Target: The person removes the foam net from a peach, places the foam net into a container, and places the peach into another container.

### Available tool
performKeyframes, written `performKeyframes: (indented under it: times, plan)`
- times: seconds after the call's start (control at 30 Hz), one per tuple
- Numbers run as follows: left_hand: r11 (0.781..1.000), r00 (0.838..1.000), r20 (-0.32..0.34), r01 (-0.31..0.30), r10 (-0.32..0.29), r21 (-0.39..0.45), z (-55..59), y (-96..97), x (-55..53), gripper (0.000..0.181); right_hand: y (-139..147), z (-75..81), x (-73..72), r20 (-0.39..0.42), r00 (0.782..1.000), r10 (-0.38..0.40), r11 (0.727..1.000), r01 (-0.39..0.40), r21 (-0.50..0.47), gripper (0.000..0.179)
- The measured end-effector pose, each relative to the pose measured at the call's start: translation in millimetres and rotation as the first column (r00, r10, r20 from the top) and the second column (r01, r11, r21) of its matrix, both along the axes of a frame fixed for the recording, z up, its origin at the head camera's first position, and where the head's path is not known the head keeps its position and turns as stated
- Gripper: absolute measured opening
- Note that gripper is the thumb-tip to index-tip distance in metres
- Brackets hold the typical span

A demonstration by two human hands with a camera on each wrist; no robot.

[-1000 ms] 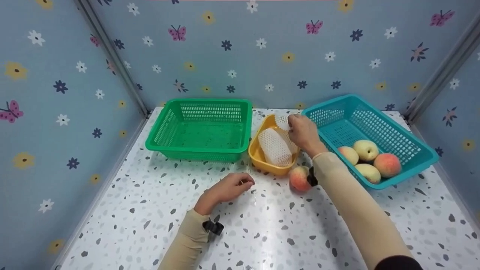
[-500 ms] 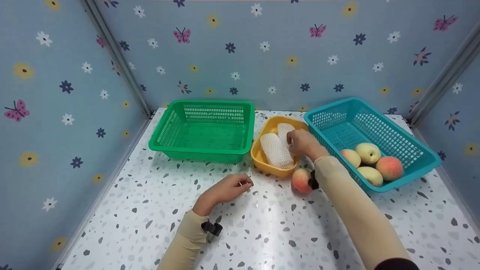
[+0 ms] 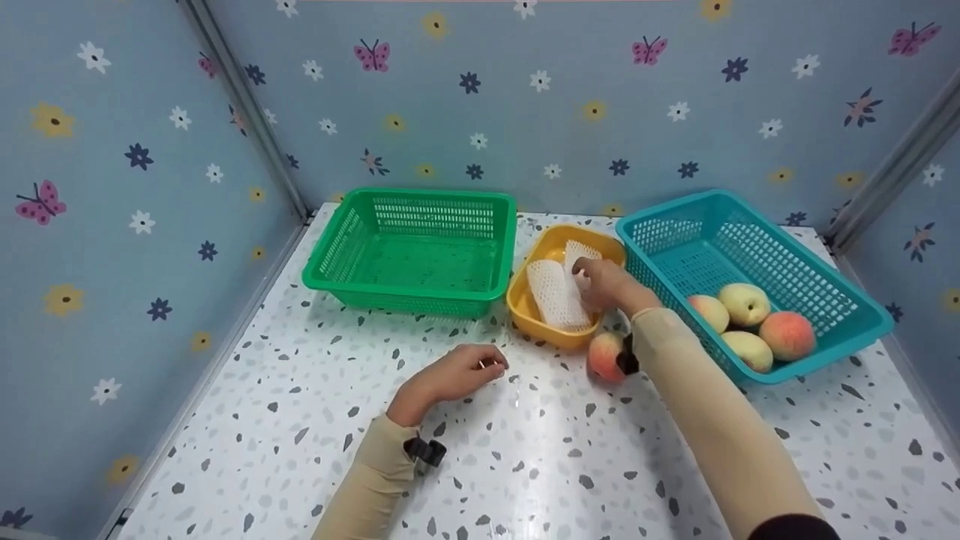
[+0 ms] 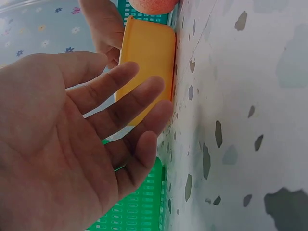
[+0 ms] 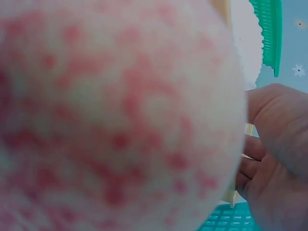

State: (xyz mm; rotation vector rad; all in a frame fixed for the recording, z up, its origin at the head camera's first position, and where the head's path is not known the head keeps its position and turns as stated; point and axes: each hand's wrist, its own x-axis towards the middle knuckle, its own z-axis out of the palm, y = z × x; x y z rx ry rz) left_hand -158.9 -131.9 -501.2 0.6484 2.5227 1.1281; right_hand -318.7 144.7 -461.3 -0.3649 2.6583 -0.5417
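Note:
My right hand (image 3: pixel 609 286) reaches into the yellow tub (image 3: pixel 536 328), its fingers curled at a white foam fruit net (image 3: pixel 582 250) that they appear to pinch. A second foam net (image 3: pixel 553 294) lies beside it. In the right wrist view, a blurred peach (image 5: pixel 120 115) hides the fingertips, with part of the right hand (image 5: pixel 279 149) behind it. That peach (image 3: pixel 604 356) sits on the table under my right wrist. My left hand (image 3: pixel 454 373) hovers near the tub's front; the left wrist view shows its palm (image 4: pixel 62 139) holding nothing, fingers loosely bent.
A green basket (image 3: pixel 409 300) stands left of the tub. Against the tub's right side is a teal basket (image 3: pixel 847 330) with several peaches (image 3: pixel 787 335) at its near end. Patterned panels (image 3: pixel 480 97) enclose the speckled table (image 3: pixel 517 450) at the back and sides.
My right hand has lowered the foam net from above the tub's far end into the tub beside the other net. My left hand has stayed nearly still; the head view has shifted slightly.

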Motion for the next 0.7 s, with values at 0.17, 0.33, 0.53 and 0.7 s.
performKeyframes:
  times: [0.17,0.33,0.53,0.7]
  plan:
    - [1.0,1.0,0.003,0.003,-0.003,-0.011,0.6,0.4,-0.1,0.029,0.1,0.3,-1.0,0.025,1.0,-0.006,1.0,0.006,0.001,0.051]
    - [1.0,1.0,0.002,0.003,-0.003,-0.017,0.8,-0.5,-1.5,0.03,-2.8,2.8,-1.7,0.034,0.999,0.005,0.999,-0.006,0.039,0.055]
    - [1.0,1.0,0.015,-0.004,0.004,-0.011,-1.1,-3.1,-1.2,0.026,-7.5,3.7,-4.2,0.065,0.998,-0.016,0.997,0.011,0.07,0.054]
    - [1.0,1.0,0.013,0.001,-0.001,-0.017,-3.5,-5.9,0.5,0.027,-8.4,0.4,-5.5,0.05,0.999,0.006,0.999,-0.008,0.052,0.052]
